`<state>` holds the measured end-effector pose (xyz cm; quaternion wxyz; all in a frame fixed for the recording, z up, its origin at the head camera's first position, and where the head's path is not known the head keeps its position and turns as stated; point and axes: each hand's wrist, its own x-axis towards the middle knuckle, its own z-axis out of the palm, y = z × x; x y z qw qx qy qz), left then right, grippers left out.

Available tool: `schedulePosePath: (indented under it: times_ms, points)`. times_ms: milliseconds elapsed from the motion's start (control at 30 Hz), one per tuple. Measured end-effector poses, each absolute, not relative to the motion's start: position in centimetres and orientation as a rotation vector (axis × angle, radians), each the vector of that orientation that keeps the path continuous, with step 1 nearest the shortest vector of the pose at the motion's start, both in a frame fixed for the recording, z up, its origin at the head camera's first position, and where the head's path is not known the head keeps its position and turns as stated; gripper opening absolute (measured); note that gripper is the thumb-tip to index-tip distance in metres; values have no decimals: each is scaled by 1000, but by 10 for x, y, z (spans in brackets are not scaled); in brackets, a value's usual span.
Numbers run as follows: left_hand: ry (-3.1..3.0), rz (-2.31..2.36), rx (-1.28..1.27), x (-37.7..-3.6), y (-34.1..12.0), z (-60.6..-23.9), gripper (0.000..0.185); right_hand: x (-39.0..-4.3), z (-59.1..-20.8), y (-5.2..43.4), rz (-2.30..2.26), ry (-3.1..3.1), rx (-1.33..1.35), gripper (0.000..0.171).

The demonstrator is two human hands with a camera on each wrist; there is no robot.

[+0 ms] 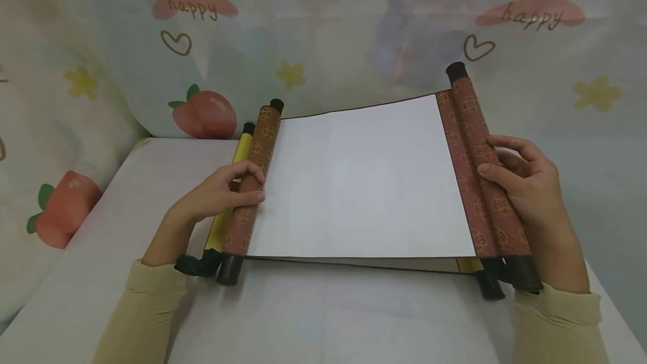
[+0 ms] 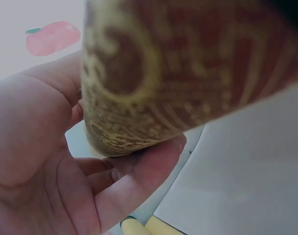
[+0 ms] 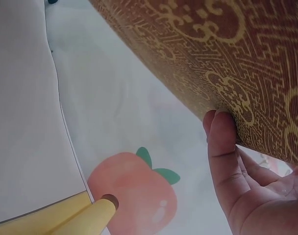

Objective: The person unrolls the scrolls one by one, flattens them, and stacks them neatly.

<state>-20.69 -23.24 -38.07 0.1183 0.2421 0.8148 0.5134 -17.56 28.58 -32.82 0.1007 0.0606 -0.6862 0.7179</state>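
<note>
A red-brown scroll with gold flower patterns and black end knobs is spread between two hands, its white sheet (image 1: pixel 359 184) facing up. My left hand (image 1: pixel 214 192) grips the left roll (image 1: pixel 241 222), thumb and fingers around it; the left wrist view shows the fingers (image 2: pixel 139 183) curled under the patterned roll (image 2: pixel 154 73). My right hand (image 1: pixel 536 184) pinches the right roll (image 1: pixel 497 201), which is tilted and raised higher than the left. Beneath lies a second scroll with yellow rolls (image 1: pixel 218 232), mostly covered by the first; one yellow roll end (image 3: pixel 90 220) shows in the right wrist view.
Both scrolls are over a white-covered table (image 1: pixel 343 319). Behind and to the left hangs a pale curtain (image 1: pixel 323 32) printed with peaches, hearts and yellow flowers. A dark strap or cord (image 1: pixel 194 264) is near the left wrist.
</note>
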Motion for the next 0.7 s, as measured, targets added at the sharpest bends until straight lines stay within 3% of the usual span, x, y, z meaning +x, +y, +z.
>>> schedulePosePath:
  times_ms: [700]
  points:
    - [2286,1554,617,-196,-206,-375,36,-173,-325,293,2138,-2007,136,52]
